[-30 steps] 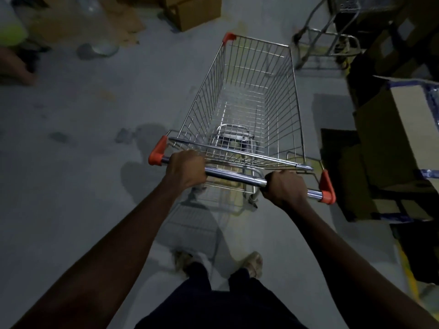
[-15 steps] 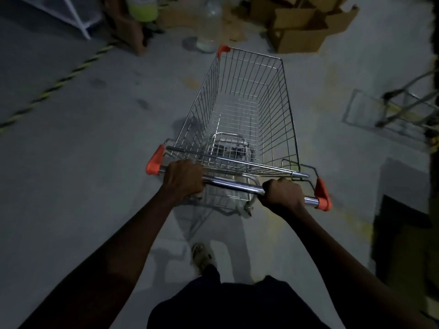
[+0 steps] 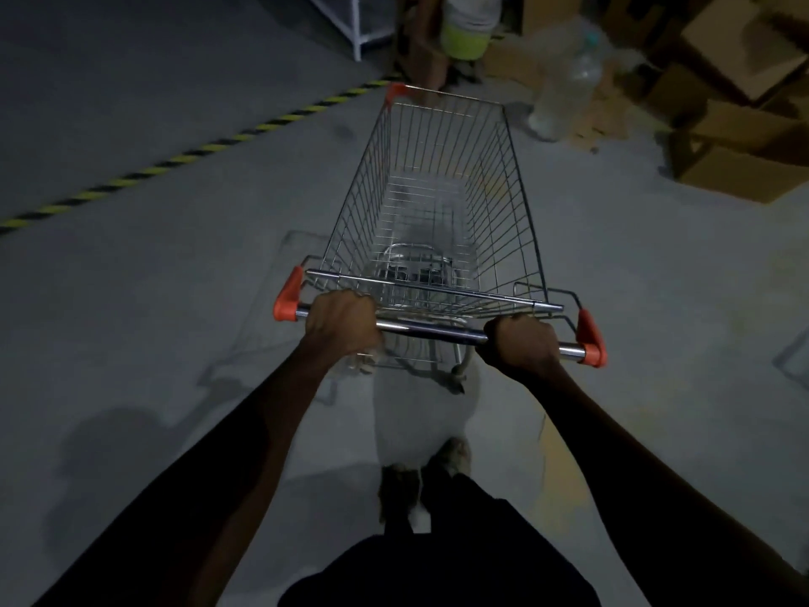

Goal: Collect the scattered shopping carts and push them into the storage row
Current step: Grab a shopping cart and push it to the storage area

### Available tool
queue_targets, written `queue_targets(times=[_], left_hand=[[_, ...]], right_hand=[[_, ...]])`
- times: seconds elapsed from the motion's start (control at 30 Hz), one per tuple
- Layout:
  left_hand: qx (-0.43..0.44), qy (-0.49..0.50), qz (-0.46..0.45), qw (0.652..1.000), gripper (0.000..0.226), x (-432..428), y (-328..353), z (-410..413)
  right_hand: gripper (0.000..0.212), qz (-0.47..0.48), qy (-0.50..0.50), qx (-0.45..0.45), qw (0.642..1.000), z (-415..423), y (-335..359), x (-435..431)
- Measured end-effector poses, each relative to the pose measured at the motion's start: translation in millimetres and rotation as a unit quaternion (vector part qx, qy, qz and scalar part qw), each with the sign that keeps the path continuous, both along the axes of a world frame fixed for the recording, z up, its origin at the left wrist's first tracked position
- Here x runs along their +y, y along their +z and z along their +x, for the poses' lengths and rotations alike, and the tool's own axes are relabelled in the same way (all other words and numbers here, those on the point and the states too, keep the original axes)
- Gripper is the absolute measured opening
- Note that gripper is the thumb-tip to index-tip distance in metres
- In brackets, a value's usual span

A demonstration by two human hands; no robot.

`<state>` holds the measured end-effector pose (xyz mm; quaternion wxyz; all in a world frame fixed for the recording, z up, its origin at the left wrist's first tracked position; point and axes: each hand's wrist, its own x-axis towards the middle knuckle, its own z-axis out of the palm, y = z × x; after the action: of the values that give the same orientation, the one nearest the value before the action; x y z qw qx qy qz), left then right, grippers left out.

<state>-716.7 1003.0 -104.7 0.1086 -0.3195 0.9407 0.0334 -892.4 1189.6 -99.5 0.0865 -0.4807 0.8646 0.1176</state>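
From my feed, grey concrete floor [image 3: 153, 300] fills nearly the whole view, dim and blotched. Standing on it straight ahead of me is the wire shopping cart [image 3: 363, 190], its basket empty and its nose aimed toward the top of the view. A heap of cardboard boxes [image 3: 740, 164] sits on the floor to the upper right, well apart from the cart. A yellow-and-black striped floor line [image 3: 210, 147] runs diagonally from the left edge up toward the cart's front corner. Just past that corner I see part of another person in a yellow-green vest [image 3: 466, 28], beside a white metal frame [image 3: 357, 32]. A large clear plastic bottle [image 3: 564, 89] stands near the boxes, right of the basket. Across the near end runs the chrome handle bar [image 3: 431, 331]. My left hand [image 3: 343, 319] wraps it near the left orange end cap [image 3: 286, 300], fingers curled over; my right hand [image 3: 523, 346] clasps it the same way by the right orange end cap [image 3: 591, 339].
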Motion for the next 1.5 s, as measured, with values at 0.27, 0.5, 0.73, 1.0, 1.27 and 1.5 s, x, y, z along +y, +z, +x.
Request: queue_targets(times=[0.27,0.5,0.73,1.0,1.27,1.5], left_hand=[[-0.011,0.07,-0.022,0.997,0.026,-101,-6,3],[-0.009,0.122,-0.051,0.991,0.03,-205,-7,-25],[-0.038,0.16,-0.037,0.986,0.037,-311,-9,-65],[-0.034,0.186,-0.012,0.982,0.04,-407,-12,-110],[-0.027,0.202,-0.003,0.979,0.039,-529,-14,-172],[-0.007,0.204,-0.038,0.978,0.034,-649,-13,-233]], right_hand=[[0.035,-0.029,0.072,0.015,0.997,-28,-11,-130],[0.039,-0.065,0.117,0.054,0.989,-67,-22,-247],[0.04,-0.063,0.156,-0.012,0.986,-118,-6,-369],[0.039,-0.044,0.186,-0.012,0.982,-171,-6,-478],[0.041,-0.046,0.206,-0.005,0.977,-242,-11,-607],[0.041,-0.04,0.199,-0.023,0.979,-304,-4,-736]])
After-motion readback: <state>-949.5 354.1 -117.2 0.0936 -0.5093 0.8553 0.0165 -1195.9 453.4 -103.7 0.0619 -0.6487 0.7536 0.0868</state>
